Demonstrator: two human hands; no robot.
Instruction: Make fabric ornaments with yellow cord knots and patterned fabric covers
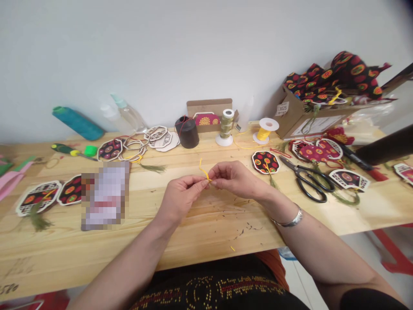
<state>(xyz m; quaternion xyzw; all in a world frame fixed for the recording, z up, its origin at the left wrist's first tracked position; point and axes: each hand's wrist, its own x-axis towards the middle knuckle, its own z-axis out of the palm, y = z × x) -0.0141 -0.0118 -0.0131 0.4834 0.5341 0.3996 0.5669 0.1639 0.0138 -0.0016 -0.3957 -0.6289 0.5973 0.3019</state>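
Observation:
A short yellow cord is pinched between my two hands above the middle of the wooden table. Its free end sticks up over the fingers. My left hand is closed, thumb and forefinger on the cord. Fingertip to fingertip with it, my right hand is closed on the same cord, the other fingers curled. The part of the cord inside the fingers is hidden. To the right of my right hand lies a patterned fabric ornament with a yellow cord and a green tassel.
Black-handled scissors lie at right, near a cardboard box of patterned cloth. Along the wall stand a yellow cord spool, a green thread spool and a black cord spool. A blurred-out flat object lies at left.

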